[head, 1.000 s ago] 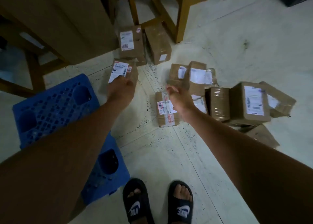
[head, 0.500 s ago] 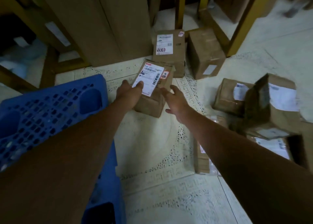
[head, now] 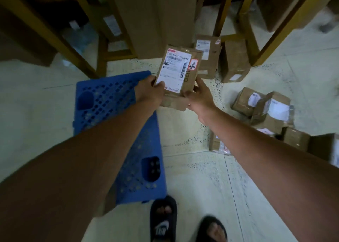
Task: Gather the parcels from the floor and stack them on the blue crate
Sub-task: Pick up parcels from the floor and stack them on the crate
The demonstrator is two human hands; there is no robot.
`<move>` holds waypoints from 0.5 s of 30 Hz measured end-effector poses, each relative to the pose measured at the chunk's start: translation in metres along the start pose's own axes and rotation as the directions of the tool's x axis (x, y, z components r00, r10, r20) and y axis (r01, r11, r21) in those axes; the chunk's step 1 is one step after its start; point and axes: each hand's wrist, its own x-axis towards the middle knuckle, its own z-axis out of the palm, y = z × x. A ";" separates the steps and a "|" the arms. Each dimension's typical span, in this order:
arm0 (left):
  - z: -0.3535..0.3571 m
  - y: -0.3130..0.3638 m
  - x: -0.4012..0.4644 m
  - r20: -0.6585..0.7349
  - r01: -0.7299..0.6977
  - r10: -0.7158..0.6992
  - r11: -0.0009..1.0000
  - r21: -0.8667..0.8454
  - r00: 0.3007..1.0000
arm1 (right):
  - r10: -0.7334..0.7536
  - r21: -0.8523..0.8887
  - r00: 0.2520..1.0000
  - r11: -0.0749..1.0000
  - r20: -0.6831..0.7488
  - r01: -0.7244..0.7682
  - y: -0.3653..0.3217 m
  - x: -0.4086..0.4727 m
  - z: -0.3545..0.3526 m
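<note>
A brown cardboard parcel [head: 178, 73] with a white shipping label and a small red sticker is lifted off the floor, tilted up toward me. My left hand [head: 150, 91] grips its lower left corner and my right hand [head: 199, 95] grips its lower right edge. The blue perforated crate [head: 110, 98] lies upside down on the floor just left of the parcel, under my left forearm, with nothing on it. Two parcels [head: 209, 56] stand on the floor behind the held one. A heap of several parcels [head: 266, 111] lies to the right.
Yellow wooden frames [head: 247, 27] and a tall cardboard panel [head: 156, 18] stand at the back. Another parcel [head: 216, 144] lies under my right forearm. My feet in black slippers [head: 163, 221] stand on the pale tiled floor by the crate's near corner.
Both hands closed on the labelled parcel and raised it off the floor. My right hand came over from the parcels on the right. The view shifted left and back.
</note>
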 end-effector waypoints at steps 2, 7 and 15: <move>-0.051 0.014 -0.025 0.011 0.019 -0.019 1.000 -0.007 1.000 | 0.026 -0.022 0.999 0.999 0.038 -0.025 -0.033 -0.039 0.006; -0.141 0.013 -0.072 0.070 0.120 -0.115 0.990 -0.078 0.991 | 0.037 -0.091 0.989 0.996 0.146 -0.024 -0.079 -0.116 0.027; -0.157 -0.051 -0.149 0.179 0.156 -0.153 0.988 -0.006 0.972 | 0.274 -0.104 0.935 0.961 0.226 -0.256 -0.035 -0.175 0.043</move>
